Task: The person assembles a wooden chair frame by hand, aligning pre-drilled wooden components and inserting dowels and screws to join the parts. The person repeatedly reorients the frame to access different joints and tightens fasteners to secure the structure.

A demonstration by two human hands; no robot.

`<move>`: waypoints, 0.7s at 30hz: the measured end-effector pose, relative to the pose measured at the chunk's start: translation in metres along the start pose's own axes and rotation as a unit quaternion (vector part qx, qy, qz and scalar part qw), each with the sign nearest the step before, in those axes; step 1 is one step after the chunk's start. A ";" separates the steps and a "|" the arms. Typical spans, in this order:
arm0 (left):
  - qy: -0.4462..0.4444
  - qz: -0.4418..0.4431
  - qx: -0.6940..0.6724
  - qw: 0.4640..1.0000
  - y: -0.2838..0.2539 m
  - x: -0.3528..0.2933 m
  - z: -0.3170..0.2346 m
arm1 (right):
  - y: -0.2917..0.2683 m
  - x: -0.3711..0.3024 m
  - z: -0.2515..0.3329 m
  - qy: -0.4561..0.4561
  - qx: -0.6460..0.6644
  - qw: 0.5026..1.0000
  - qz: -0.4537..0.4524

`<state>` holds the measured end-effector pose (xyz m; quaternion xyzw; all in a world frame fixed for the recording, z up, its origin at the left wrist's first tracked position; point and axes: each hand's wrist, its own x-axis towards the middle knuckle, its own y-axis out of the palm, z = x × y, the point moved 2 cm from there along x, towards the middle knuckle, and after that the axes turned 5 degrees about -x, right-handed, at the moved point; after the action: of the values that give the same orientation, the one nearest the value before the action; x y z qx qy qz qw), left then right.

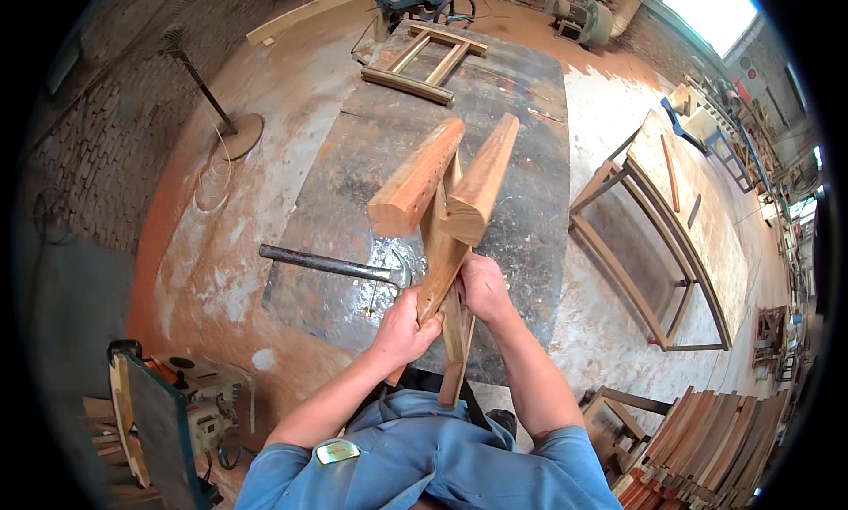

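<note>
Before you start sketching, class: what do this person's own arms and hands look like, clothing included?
The left hand and right hand are gloveless, and no watch or bracelet shows at either wrist. The forearms are bare, below the short blue sleeves of a matching shirt with a small, pale oblong patch on its left side.

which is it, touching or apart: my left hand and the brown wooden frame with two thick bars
Touching: the head view shows the left hand closed around a flat slat of the brown wooden frame, skin against wood.
</note>
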<state>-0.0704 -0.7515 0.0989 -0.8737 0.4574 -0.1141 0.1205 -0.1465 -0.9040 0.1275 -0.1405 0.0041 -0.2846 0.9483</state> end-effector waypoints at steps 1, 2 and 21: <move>0.007 -0.004 -0.004 1.000 0.001 -0.001 0.000 | 0.000 -0.003 -0.002 -0.027 0.013 1.000 -0.005; 0.018 -0.008 -0.008 1.000 0.003 -0.001 0.000 | 0.001 -0.004 -0.006 -0.009 0.009 1.000 -0.008; 0.128 -0.091 0.039 0.987 -0.002 0.004 0.007 | 0.019 0.003 -0.003 0.054 0.092 0.994 -0.023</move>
<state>-0.0643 -0.7531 0.0938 -0.8847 0.3825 -0.2528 0.0838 -0.1336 -0.8912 0.1200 -0.0372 0.0257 -0.3123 0.9489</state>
